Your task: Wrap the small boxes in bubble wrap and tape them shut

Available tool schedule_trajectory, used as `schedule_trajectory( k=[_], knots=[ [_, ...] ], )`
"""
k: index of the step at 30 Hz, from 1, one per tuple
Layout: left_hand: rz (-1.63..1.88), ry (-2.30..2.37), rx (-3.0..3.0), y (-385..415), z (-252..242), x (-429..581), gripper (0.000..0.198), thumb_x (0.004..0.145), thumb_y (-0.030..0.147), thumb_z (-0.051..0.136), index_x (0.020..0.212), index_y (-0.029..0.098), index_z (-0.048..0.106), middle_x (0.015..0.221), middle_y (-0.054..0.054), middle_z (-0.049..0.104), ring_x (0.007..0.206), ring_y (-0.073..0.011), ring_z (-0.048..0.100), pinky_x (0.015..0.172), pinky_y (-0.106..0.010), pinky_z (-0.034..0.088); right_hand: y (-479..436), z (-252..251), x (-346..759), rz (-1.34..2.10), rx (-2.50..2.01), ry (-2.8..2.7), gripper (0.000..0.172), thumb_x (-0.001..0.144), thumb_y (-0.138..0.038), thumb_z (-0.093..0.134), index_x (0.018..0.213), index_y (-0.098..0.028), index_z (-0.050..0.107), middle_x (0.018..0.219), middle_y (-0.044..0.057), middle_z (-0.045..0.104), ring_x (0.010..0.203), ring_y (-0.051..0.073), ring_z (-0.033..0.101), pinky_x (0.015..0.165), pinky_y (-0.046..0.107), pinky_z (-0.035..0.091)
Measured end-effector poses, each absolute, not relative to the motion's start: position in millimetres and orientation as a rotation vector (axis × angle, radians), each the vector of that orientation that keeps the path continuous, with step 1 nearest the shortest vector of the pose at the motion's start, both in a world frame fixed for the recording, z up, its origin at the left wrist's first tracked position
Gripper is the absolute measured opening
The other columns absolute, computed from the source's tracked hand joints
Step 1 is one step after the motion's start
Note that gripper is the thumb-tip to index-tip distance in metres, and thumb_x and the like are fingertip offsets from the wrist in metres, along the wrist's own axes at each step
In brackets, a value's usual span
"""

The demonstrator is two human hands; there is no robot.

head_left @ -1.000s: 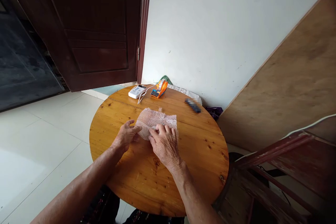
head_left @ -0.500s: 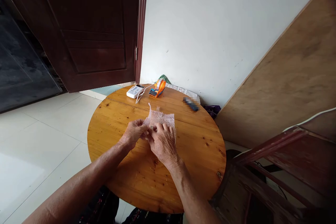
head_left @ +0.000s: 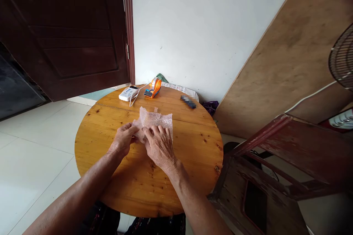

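A pinkish, translucent sheet of bubble wrap (head_left: 161, 118) lies crumpled on the round wooden table (head_left: 193, 154). Its left edge is pinched between the thumb and fingers of my left hand (head_left: 123, 138), slightly raised. My right hand (head_left: 160, 147) rests on the near part of the wrap, its bent fingers pressed onto it and its thumb close to the pinched edge. Whatever may lie under the right palm is hidden. A small strip of tape (head_left: 156, 109) shows at the wrap's far edge.
At the table's far side are a white device (head_left: 128, 94) with a white cable, an orange tape dispenser (head_left: 153, 89) and a dark, partly pixelated object (head_left: 188, 102). A wooden chair (head_left: 264, 169) with a phone-like dark slab (head_left: 255, 205) stands right. Wall and door lie beyond.
My left hand has moved away from my right, drawing the bubble wrap's left side out and spreading it. The view has turned to the right, so a fan now shows.
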State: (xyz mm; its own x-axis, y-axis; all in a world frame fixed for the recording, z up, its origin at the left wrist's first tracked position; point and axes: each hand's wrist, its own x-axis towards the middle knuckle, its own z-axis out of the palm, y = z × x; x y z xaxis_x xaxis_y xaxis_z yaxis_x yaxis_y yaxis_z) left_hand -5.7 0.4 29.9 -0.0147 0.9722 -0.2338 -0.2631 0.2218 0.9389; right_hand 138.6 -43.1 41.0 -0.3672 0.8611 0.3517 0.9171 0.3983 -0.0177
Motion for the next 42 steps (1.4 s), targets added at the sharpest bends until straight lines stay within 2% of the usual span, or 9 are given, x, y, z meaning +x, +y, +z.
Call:
schedule_trajectory(
  k=[6,13,19,22,26,31,35,39,42],
  knots=[
    [1.169,1.194,0.824,-1,25,-19,0.029,0.049,0.031,0.069,0.070,0.014,0.058,0.052,0.004,0.057,0.042,-0.0075,0.046,0.039,-0.019,0.036,-41,39,135,-0.303,-1.556,-2.442,0.017,0.093,-0.019,0.050,0.097,-0.025,0.065,0.104,0.008,0.059,0.095,0.025,0.048,0.079,0.040,0.031],
    [1.100,1.100,1.054,-4,42,2,0.025,0.057,0.034,0.069,0.069,0.013,0.061,0.049,0.003,0.055,0.042,-0.0077,0.046,0.043,-0.020,0.037,-41,43,140,-0.093,-1.507,-2.338,0.014,0.091,-0.022,0.055,0.100,-0.024,0.065,0.105,0.007,0.062,0.097,0.025,0.050,0.081,0.039,0.036],
    [1.021,1.128,1.239,-4,46,11,0.026,0.061,0.030,0.063,0.078,0.012,0.067,0.059,0.000,0.059,0.048,-0.0100,0.047,0.047,-0.023,0.039,-33,42,161,0.397,-1.384,-1.956,0.045,0.072,0.002,0.044,0.108,-0.020,0.060,0.100,0.004,0.070,0.095,0.019,0.059,0.087,0.032,0.044],
    [0.898,1.089,1.356,-5,53,6,0.027,0.060,0.025,0.057,0.082,0.013,0.069,0.060,0.001,0.057,0.053,-0.0122,0.049,0.051,-0.024,0.040,-31,39,163,0.470,-1.352,-1.831,0.040,0.072,0.000,0.042,0.101,-0.021,0.061,0.095,0.003,0.070,0.089,0.019,0.062,0.081,0.030,0.047],
    [0.709,0.968,1.619,-4,60,0,0.021,0.064,0.022,0.051,0.074,0.016,0.068,0.064,0.000,0.056,0.062,-0.0142,0.050,0.056,-0.024,0.040,-30,37,163,0.465,-1.366,-1.781,0.036,0.072,-0.002,0.041,0.095,-0.022,0.061,0.089,0.003,0.070,0.082,0.018,0.063,0.075,0.027,0.047],
    [0.657,1.229,2.064,-2,54,9,0.019,0.078,0.020,0.051,0.064,0.017,0.064,0.055,0.002,0.048,0.055,-0.0123,0.044,0.054,-0.025,0.029,-25,37,172,0.312,-1.355,-1.730,0.025,0.078,-0.009,0.043,0.089,-0.021,0.062,0.092,0.006,0.071,0.089,0.020,0.064,0.083,0.031,0.048],
    [0.597,1.361,2.425,-3,47,15,0.022,0.082,0.019,0.054,0.063,0.018,0.066,0.066,-0.004,0.056,0.064,-0.0161,0.051,0.061,-0.028,0.035,-21,38,193,0.188,-1.495,-1.574,0.015,0.081,-0.025,0.052,0.089,-0.020,0.064,0.095,0.009,0.069,0.091,0.023,0.063,0.083,0.036,0.049],
    [0.821,1.219,2.648,1,34,8,0.017,0.085,0.024,0.058,0.083,0.020,0.075,0.095,-0.010,0.063,0.087,-0.0226,0.055,0.077,-0.035,0.044,-28,33,209,0.373,-1.767,-1.545,0.046,0.076,-0.043,0.064,0.115,-0.019,0.063,0.112,0.012,0.068,0.092,0.025,0.066,0.083,0.039,0.049],
    [0.990,1.083,2.677,5,20,5,0.019,0.088,0.023,0.056,0.093,0.020,0.075,0.101,-0.010,0.062,0.090,-0.0216,0.054,0.080,-0.036,0.046,-34,29,211,0.551,-1.873,-1.552,0.059,0.076,-0.046,0.065,0.128,-0.018,0.057,0.110,0.012,0.070,0.087,0.024,0.068,0.081,0.038,0.050]
  ],
)
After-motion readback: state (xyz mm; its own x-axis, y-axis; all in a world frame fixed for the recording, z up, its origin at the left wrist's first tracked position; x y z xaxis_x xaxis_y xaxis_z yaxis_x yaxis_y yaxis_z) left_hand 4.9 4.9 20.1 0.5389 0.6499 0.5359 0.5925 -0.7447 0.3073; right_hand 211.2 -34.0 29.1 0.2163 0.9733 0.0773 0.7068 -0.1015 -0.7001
